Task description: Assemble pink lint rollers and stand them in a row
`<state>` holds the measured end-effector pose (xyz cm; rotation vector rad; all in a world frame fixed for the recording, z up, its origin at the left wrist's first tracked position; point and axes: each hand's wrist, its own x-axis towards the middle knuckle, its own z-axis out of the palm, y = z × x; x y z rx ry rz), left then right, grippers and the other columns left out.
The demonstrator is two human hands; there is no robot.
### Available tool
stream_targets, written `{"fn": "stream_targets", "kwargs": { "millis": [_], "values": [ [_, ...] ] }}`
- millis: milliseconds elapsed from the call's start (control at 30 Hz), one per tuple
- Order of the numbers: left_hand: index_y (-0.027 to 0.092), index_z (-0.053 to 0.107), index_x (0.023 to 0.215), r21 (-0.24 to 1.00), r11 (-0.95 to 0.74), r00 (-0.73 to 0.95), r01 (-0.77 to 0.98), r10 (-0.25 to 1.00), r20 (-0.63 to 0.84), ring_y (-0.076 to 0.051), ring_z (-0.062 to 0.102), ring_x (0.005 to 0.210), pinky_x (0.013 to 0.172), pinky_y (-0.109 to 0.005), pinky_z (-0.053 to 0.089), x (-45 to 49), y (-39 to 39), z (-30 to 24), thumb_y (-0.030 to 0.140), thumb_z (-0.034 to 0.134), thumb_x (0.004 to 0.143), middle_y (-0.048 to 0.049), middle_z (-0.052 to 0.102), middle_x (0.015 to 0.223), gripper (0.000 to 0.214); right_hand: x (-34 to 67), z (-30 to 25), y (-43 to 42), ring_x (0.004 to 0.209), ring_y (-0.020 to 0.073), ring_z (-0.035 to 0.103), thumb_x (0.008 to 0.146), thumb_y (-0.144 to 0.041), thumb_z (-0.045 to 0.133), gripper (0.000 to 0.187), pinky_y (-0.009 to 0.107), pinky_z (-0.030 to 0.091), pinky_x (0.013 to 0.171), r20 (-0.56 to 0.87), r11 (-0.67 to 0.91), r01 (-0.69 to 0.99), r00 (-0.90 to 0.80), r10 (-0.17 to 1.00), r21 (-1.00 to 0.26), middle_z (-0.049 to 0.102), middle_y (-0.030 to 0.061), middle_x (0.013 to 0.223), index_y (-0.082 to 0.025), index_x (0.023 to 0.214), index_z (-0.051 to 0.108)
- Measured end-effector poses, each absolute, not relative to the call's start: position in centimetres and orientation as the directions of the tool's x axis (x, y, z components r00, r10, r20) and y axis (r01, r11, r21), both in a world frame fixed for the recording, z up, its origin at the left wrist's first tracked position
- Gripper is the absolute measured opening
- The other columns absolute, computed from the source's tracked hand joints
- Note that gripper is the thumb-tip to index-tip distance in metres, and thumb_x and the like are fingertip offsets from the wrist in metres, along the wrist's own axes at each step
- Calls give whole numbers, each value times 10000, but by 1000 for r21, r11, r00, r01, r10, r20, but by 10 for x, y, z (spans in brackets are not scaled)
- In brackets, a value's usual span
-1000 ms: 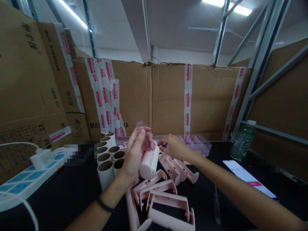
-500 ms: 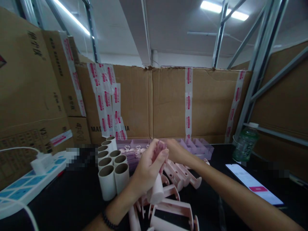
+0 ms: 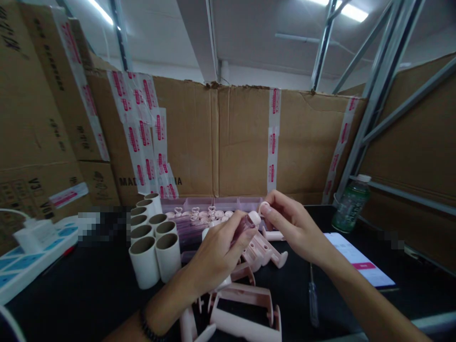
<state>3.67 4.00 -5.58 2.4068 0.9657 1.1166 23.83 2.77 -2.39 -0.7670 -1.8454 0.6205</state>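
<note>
i am working in what is looking like a small assembly workshop: beyond my black bench (image 3: 92, 299), taped cardboard (image 3: 245, 156) is standing as a wall at twelve o'clock, a metal rack (image 3: 380, 90) is rising at one, white tubes (image 3: 144, 270) are standing grouped at eleven, a power strip (image 3: 41, 259) is lying at ten, loose pink frames (image 3: 245, 325) are lying at twelve, a screwdriver (image 3: 313, 304) at two.
</note>
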Motion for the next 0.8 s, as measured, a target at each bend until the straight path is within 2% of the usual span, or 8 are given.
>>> {"fn": "stream_targets", "kwargs": {
  "millis": [200, 500, 700, 800],
  "values": [
    [219, 527, 1030, 450, -728, 507, 517, 684, 525, -197, 634, 839, 744, -322, 433, 38, 40, -56, 448, 381, 1046, -22, 656, 903, 272, 234, -26, 29, 667, 111, 435, 1061, -415, 443, 346, 270, 328, 627, 576, 687, 323, -379, 724, -651, 461, -41, 719, -204, 785, 444],
    [198, 529, 1099, 428, -723, 535, 542, 690, 488, -244, 673, 942, 788, -361, 472, 40, 31, -44, 453, 330, 1047, -79, 700, 1019, 328, 222, -25, 22, 630, 109, 412, 1075, -361, 399, 325, 278, 310, 607, 620, 715, 327, -356, 699, -618, 428, -48, 707, -216, 784, 396],
    [199, 520, 1024, 398, -715, 526, 574, 695, 489, -215, 646, 781, 694, -335, 441, 39, 25, -35, 459, 296, 1053, -51, 674, 884, 344, 220, -21, 22, 602, 109, 414, 1071, -345, 394, 312, 281, 307, 594, 629, 733, 354, -376, 680, -581, 432, -51, 681, -220, 785, 393],
    [194, 523, 1052, 412, -715, 530, 565, 697, 483, -214, 646, 776, 693, -333, 440, 39, 24, -34, 465, 300, 1052, -54, 676, 883, 351, 220, -22, 22, 594, 111, 405, 1067, -340, 396, 312, 279, 307, 585, 632, 732, 377, -370, 680, -567, 425, -49, 675, -223, 778, 388]
  ]
}}
